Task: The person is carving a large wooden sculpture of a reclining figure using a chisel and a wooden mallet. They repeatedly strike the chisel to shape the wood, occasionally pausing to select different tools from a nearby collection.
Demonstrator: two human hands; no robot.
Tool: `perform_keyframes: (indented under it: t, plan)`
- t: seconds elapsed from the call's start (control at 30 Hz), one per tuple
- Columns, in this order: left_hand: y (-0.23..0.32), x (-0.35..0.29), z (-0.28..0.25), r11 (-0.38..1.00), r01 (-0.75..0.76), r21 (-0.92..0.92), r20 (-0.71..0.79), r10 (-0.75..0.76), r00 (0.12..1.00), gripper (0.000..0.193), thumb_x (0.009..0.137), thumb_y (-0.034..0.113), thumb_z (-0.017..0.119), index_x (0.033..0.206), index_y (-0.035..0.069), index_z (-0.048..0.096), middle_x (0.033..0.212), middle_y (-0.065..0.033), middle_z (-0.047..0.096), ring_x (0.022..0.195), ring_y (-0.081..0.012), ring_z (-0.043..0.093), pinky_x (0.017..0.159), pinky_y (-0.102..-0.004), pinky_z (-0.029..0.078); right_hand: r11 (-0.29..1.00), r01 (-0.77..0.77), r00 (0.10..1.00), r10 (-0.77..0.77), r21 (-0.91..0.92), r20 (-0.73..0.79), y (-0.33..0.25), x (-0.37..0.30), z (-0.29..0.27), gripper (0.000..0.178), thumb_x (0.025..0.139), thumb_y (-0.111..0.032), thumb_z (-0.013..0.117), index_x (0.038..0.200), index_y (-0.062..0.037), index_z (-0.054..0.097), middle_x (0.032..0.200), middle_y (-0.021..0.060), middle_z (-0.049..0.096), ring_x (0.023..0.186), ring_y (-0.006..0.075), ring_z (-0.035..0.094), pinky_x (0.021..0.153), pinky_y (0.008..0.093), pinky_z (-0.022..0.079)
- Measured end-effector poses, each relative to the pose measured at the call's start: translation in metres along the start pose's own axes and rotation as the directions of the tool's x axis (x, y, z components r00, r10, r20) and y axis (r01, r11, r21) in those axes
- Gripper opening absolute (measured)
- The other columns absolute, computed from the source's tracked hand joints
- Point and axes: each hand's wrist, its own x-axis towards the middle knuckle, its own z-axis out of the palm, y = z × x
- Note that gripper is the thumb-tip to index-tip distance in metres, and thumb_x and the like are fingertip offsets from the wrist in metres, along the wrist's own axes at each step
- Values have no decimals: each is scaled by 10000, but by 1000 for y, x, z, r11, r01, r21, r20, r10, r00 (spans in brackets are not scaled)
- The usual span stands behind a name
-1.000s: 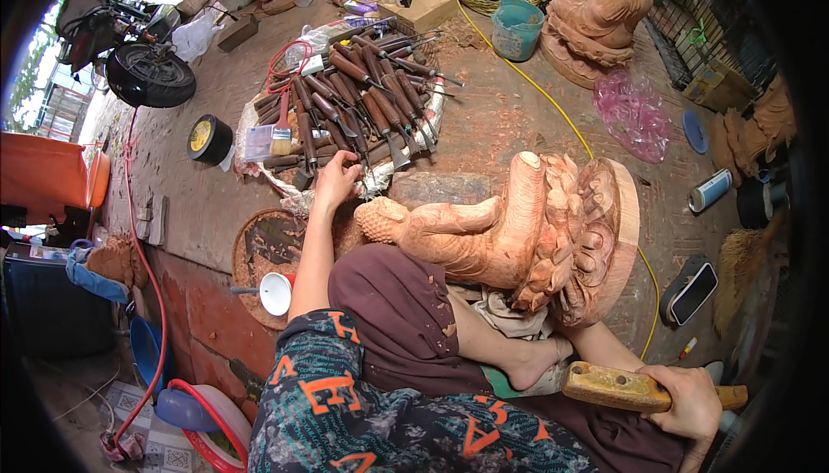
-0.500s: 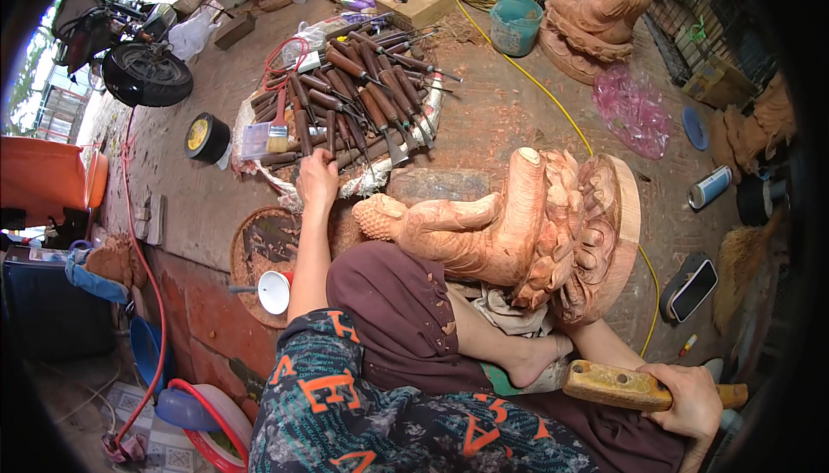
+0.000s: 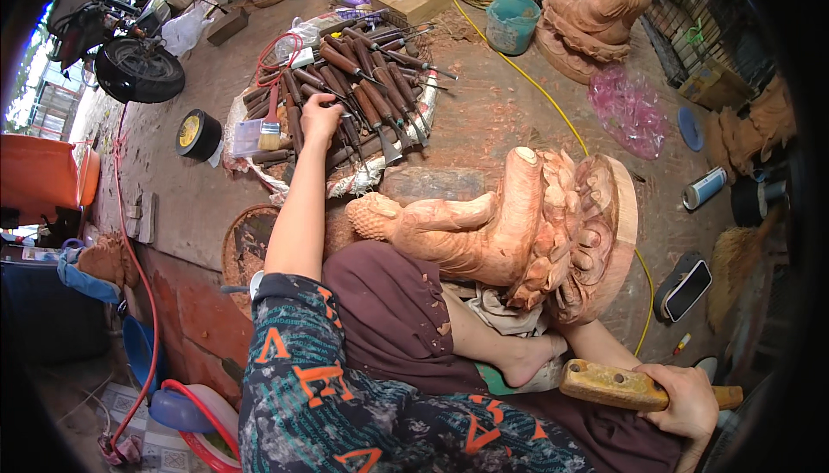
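My left hand (image 3: 320, 120) is stretched into a pile of wood-handled carving chisels (image 3: 370, 103) spread on a white sack (image 3: 358, 181). Its fingers are curled together among the handles; what they grip, if anything, is hidden. At the lower right my right hand (image 3: 691, 399) is wrapped round the handle of a worn yellowish wooden mallet (image 3: 611, 384), held beside my leg. A carved wooden seated figure (image 3: 458, 235) lies on its side before my knees, head to the left and round base (image 3: 617, 240) to the right. Neither hand touches it.
A flat paintbrush (image 3: 270, 132) lies at the pile's left, near a black tape roll (image 3: 199, 134). Beyond are a teal bucket (image 3: 511, 24) and another carved figure (image 3: 596, 19). A yellow cord (image 3: 553, 97) crosses the floor; a phone (image 3: 686, 287) lies at right.
My left hand has moved farther forward, from the near edge of the sack in among the chisels, its fingers curled. My right hand with the mallet has hardly moved.
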Motion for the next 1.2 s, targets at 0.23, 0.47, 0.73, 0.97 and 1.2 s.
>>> perform_keyframes:
  t: [0.23, 0.47, 0.73, 0.97, 1.2]
  plan:
    - [-19, -13, -67, 798, -240, 553, 60, 249, 967, 300, 817, 287, 660, 1072, 134, 698, 945, -131, 716, 911, -325, 681, 786, -422, 518, 999, -16, 1000, 16, 28, -5, 5, -3, 2, 571, 517, -132, 834, 1064, -105, 671, 910, 116, 702, 857, 309, 681, 747, 364, 541]
    - [24, -1, -30, 848, -377, 372, 127, 356, 926, 271, 860, 287, 641, 1045, 100, 704, 884, -125, 712, 847, -268, 685, 755, -376, 522, 1000, -10, 1000, 9, 25, 24, 1, 1, 0, 576, 550, -162, 840, 1095, -123, 660, 912, 109, 701, 862, 305, 681, 761, 359, 545]
    - [34, 3, 3, 818, -264, 511, 173, 203, 964, 277, 894, 314, 582, 1062, 121, 687, 1048, -190, 688, 1047, -367, 638, 900, -463, 494, 1000, 17, 999, -17, -6, 43, 1, 0, -1, 593, 569, -210, 846, 1118, -120, 642, 919, 109, 701, 864, 307, 680, 764, 369, 543]
    - [11, 9, -24, 811, -189, 554, 97, 162, 982, 173, 858, 272, 605, 923, 130, 680, 991, -179, 699, 998, -366, 654, 867, -472, 503, 1000, 14, 998, -13, -15, 58, 5, 0, -1, 579, 589, -234, 841, 1116, -108, 635, 940, 110, 699, 877, 309, 676, 770, 378, 540]
    - [40, 15, 8, 880, -388, 274, 107, 373, 922, 255, 870, 334, 572, 999, 150, 694, 995, -165, 699, 1000, -357, 652, 868, -471, 499, 997, -23, 987, 11, 70, 161, -16, 1, -22, 602, 718, -103, 738, 1289, -67, 551, 1145, 221, 641, 1064, 371, 624, 920, 410, 488]
